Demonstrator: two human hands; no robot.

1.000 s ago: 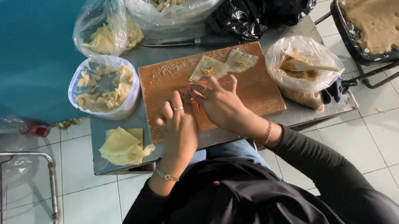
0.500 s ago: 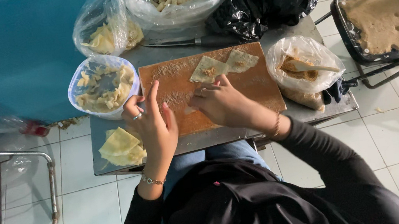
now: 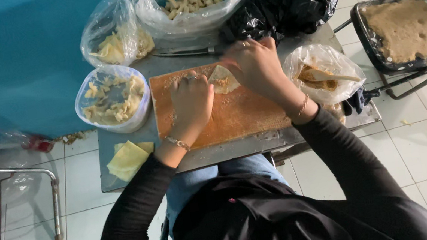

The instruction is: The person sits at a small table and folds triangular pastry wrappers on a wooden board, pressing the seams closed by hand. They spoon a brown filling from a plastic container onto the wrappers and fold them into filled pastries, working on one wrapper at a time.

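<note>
Wrapper (image 3: 223,78) on board (image 3: 235,117) far edge, betw. both hands; L hand (image 3: 191,100) fingers curled at its left; R hand (image 3: 254,64) pinching right edge, nearer.

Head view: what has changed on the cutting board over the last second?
Both hands moved up the cutting board to its far edge. The left hand and right hand now work one pale wrapper; of the two wrappers seen earlier, only this one shows. The bowl of filling, the bags and the stack of wrappers stayed put.
</note>
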